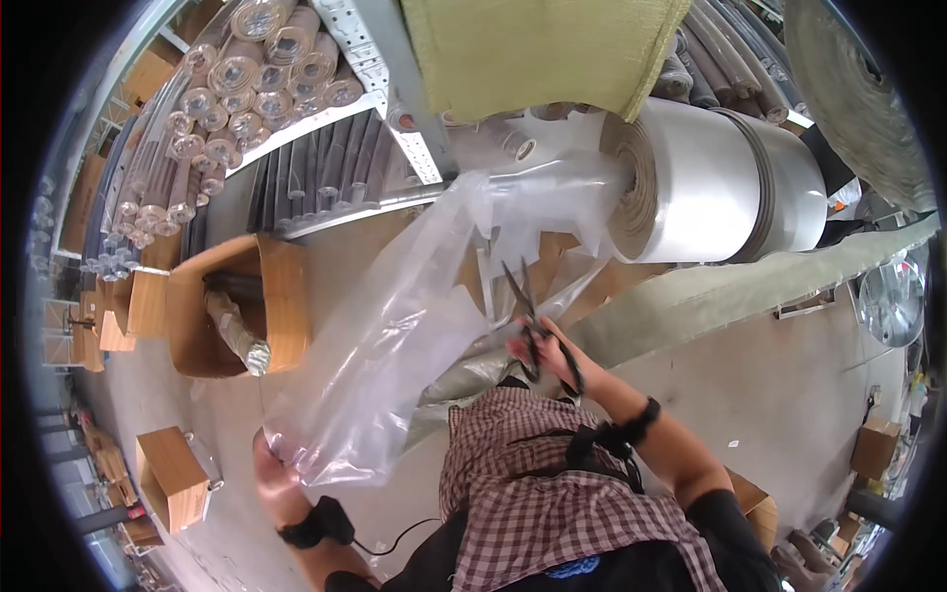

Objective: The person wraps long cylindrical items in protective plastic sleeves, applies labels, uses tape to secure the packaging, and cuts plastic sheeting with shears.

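A long sheet of clear plastic film (395, 326) stretches from the rolls at upper centre down to the lower left. My left hand (276, 462) is closed on its lower end and holds it out to the side. In my right hand (552, 357) is a pair of scissors (528, 306) with black handles. Its blades are spread a little and point up toward the film near the rolls. Beyond them lies a large roll (695, 183) wrapped in whitish film, with layered edges showing at its left end.
Shelves of wrapped rolls (237, 74) stand at upper left. An opened carton (286, 306) holds a wrapped roll; a smaller carton (170, 479) sits below it. Greenish fabric (681, 301) runs across to the right. A yellow-green sheet (543, 49) hangs overhead beside a metal post (380, 69).
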